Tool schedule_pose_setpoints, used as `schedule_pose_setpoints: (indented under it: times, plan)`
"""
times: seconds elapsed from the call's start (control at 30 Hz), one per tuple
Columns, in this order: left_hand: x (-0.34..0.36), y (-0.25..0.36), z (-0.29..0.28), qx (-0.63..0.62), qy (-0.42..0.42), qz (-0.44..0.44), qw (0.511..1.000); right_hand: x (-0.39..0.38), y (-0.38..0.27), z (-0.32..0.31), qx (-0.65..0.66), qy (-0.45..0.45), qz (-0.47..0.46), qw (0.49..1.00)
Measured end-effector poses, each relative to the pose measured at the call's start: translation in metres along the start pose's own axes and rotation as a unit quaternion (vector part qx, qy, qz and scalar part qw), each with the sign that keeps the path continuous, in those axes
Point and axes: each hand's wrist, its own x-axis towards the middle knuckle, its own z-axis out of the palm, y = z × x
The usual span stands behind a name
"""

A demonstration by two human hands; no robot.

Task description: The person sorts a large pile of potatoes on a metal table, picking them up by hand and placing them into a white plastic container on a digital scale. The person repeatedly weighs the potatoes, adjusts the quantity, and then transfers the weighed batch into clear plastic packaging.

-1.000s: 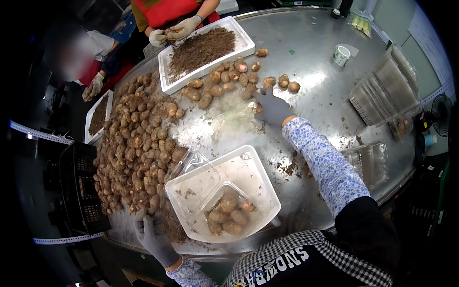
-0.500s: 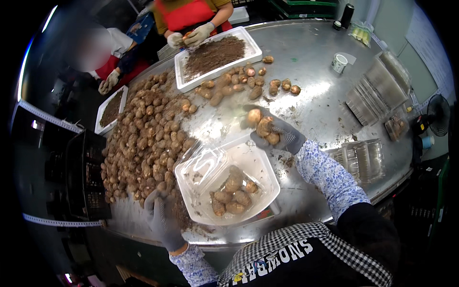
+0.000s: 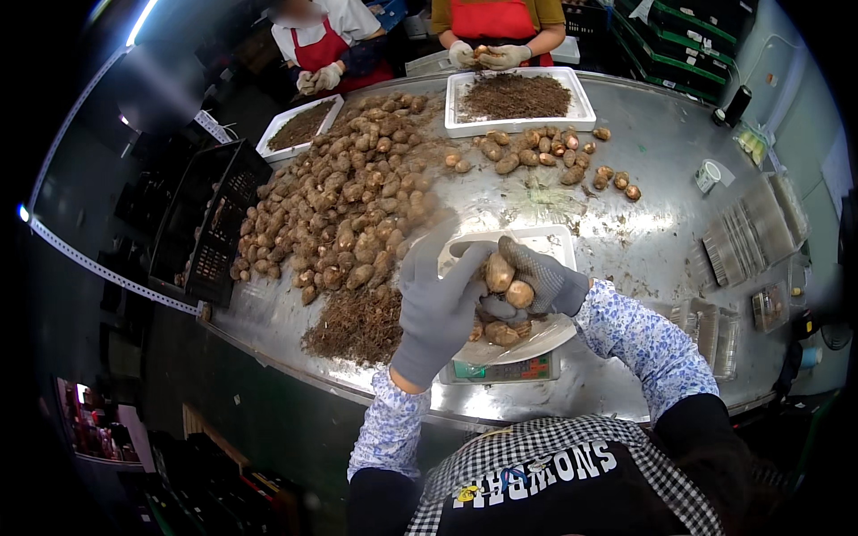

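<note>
My gray-gloved right hand (image 3: 550,281) is shut on brown round tubers (image 3: 499,272), over a plastic-lined white tray (image 3: 559,237) that holds more tubers and sits on a weighing scale (image 3: 536,366). My gray-gloved left hand (image 3: 429,313) is just left of those held tubers, fingers extended and apart, partly smeared by motion, over the tray's left side. A large pile of tubers (image 3: 344,201) lies to the left, with loose dirt and roots (image 3: 344,326) below it.
Two co-workers (image 3: 317,49) (image 3: 496,22) in red aprons work behind white dirt-filled trays (image 3: 299,125) (image 3: 518,96). A black crate (image 3: 192,223) stands left. Stacked clear containers (image 3: 751,228), a tape roll (image 3: 708,176) and loose tubers (image 3: 572,161) lie rightward on the metal table.
My right hand has carried tubers from the far loose group to the tray. My left hand has risen from beside the pile to the tray. The view has shifted.
</note>
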Motion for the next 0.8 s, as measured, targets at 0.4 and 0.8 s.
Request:
schedule_pose_setpoints:
  times: [0.4,0.8]
  plan:
    - [-0.041,-0.047,-0.036,-0.29,0.238,-0.26,0.89,-0.007,0.006,0.044,-0.537,0.203,-0.032,0.818]
    - [-0.125,-0.114,-0.076,0.171,0.109,-0.399,0.894,-0.043,-0.031,0.04,-0.808,0.151,-0.201,0.532]
